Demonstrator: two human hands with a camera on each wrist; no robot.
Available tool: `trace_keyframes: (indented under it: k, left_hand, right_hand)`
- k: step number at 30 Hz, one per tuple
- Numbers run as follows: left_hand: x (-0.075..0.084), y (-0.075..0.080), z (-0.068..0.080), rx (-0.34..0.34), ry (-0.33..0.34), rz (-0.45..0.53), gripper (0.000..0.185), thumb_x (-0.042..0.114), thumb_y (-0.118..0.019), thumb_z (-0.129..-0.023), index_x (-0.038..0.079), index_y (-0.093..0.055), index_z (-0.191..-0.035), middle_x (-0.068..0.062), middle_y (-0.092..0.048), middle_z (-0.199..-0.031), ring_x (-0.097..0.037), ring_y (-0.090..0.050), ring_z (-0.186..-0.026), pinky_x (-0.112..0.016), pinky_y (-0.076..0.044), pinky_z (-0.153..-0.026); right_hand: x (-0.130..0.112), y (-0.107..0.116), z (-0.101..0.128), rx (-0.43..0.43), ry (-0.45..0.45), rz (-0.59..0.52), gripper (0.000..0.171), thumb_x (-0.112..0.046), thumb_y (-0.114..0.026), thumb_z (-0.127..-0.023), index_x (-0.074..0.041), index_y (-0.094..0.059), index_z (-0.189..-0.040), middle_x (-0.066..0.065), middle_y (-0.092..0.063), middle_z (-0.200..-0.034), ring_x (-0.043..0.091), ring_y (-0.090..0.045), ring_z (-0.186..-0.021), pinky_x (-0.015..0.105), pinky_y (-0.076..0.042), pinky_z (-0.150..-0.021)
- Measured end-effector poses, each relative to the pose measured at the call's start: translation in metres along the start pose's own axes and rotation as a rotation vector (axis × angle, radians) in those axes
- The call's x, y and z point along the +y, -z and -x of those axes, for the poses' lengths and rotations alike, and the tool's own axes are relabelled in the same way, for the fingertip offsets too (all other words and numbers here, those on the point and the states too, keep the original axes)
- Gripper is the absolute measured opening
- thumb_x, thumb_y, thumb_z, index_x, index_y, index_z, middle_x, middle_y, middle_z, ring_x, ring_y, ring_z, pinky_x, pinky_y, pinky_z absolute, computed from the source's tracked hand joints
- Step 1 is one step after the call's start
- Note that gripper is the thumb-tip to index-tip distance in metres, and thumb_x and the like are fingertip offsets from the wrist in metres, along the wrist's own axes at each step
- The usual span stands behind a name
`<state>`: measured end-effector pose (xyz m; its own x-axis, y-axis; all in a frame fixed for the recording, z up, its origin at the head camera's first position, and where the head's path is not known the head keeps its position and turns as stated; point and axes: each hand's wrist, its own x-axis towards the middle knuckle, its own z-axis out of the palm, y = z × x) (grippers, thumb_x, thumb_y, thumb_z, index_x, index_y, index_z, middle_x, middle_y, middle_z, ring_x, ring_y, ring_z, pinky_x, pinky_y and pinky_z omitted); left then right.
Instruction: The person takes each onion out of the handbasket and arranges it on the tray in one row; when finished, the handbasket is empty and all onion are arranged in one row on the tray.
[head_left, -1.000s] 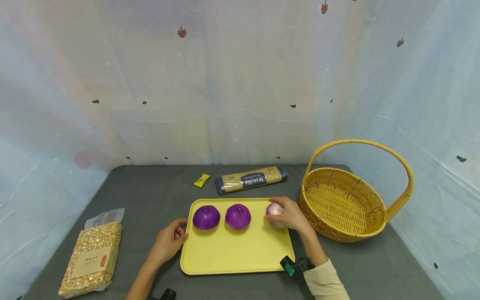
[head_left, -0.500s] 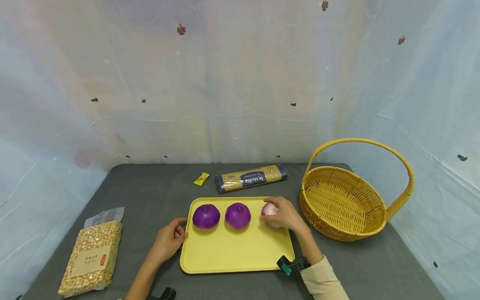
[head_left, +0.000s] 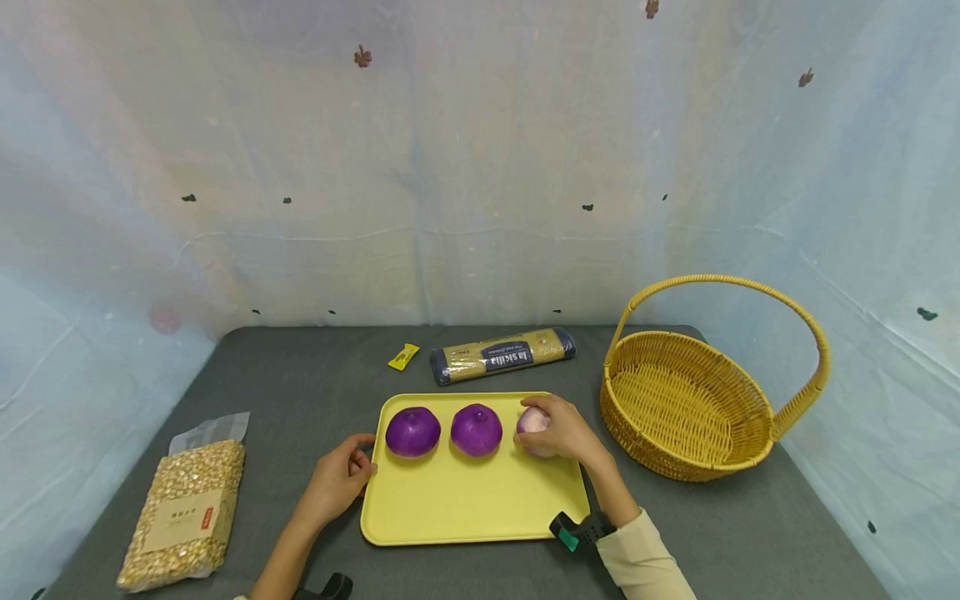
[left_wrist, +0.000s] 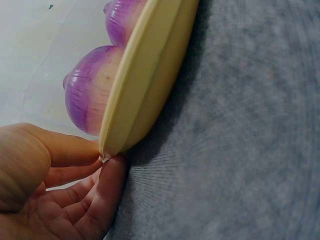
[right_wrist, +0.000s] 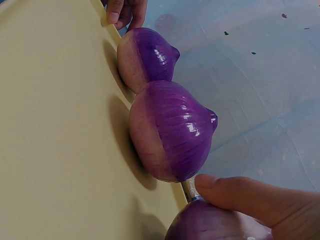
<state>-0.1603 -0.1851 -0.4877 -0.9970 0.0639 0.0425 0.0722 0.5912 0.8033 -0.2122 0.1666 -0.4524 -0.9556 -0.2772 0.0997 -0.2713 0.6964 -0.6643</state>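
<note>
A yellow tray (head_left: 465,504) lies on the dark table. Two purple onions, a left onion (head_left: 412,432) and a middle onion (head_left: 476,431), stand on it side by side. At the tray's right, my right hand (head_left: 566,432) grips a third, paler onion (head_left: 532,421), its thumb and fingers on opposite sides. In the right wrist view this onion (right_wrist: 215,222) is partly cut off by the frame. My left hand (head_left: 337,482) pinches the tray's left rim between thumb and fingers; the left wrist view shows the thumb (left_wrist: 70,147) above the rim.
Right of the tray stands a yellow wicker basket (head_left: 686,467) with a tall handle. Behind the tray lie a long "la sicilia" packet (head_left: 502,356) and a small yellow sachet (head_left: 403,357). A clear bag of corn kernels (head_left: 183,517) lies at the left.
My right hand has moved left with the pale onion, closer to the middle onion. The left hand keeps its place at the tray's rim.
</note>
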Motion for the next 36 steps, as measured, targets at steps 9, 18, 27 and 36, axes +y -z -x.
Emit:
trace_keyframes:
  k: [9,18,27,36]
  left_hand:
    - [0.0002,-0.0001,0.0004,0.002,0.005,0.004,0.037,-0.001,-0.064,-0.084,-0.001,-0.056,-0.119,-0.004,-0.053,-0.074,-0.01,-0.05,-0.055,-0.025,-0.044,-0.049]
    - [0.0002,-0.0005,-0.0001,0.006,-0.002,-0.009,0.037,0.0,-0.064,-0.084,-0.001,-0.055,-0.12,-0.004,-0.053,-0.074,-0.011,-0.05,-0.055,-0.024,-0.044,-0.049]
    - [0.0014,0.0003,0.0003,-0.002,0.005,0.005,0.037,-0.001,-0.063,-0.084,-0.002,-0.055,-0.12,-0.004,-0.053,-0.074,-0.011,-0.05,-0.055,-0.024,-0.045,-0.049]
    - [0.0031,0.0004,0.0003,-0.006,0.018,0.013,0.038,0.0,-0.063,-0.084,-0.002,-0.054,-0.121,-0.005,-0.054,-0.074,-0.011,-0.051,-0.055,-0.025,-0.045,-0.049]
  right_hand:
    - [-0.0016,0.0005,-0.0004,-0.007,-0.021,0.0,0.061,-0.029,-0.081,-0.069,-0.004,-0.061,-0.121,0.015,-0.059,-0.119,0.029,-0.057,-0.102,0.042,-0.048,-0.08]
    - [0.0008,-0.0007,-0.0004,-0.004,-0.03,0.007,0.065,-0.032,-0.082,-0.068,-0.004,-0.059,-0.122,0.015,-0.059,-0.12,0.032,-0.056,-0.105,0.045,-0.047,-0.082]
    - [-0.0008,0.002,0.0025,0.006,-0.04,-0.005,0.065,-0.031,-0.082,-0.068,-0.005,-0.059,-0.123,0.016,-0.058,-0.118,0.031,-0.056,-0.102,0.041,-0.048,-0.077]
    - [-0.0019,0.0051,0.0046,0.012,-0.062,-0.023,0.064,-0.03,-0.081,-0.069,-0.007,-0.058,-0.124,0.016,-0.057,-0.121,0.031,-0.055,-0.105,0.042,-0.048,-0.08]
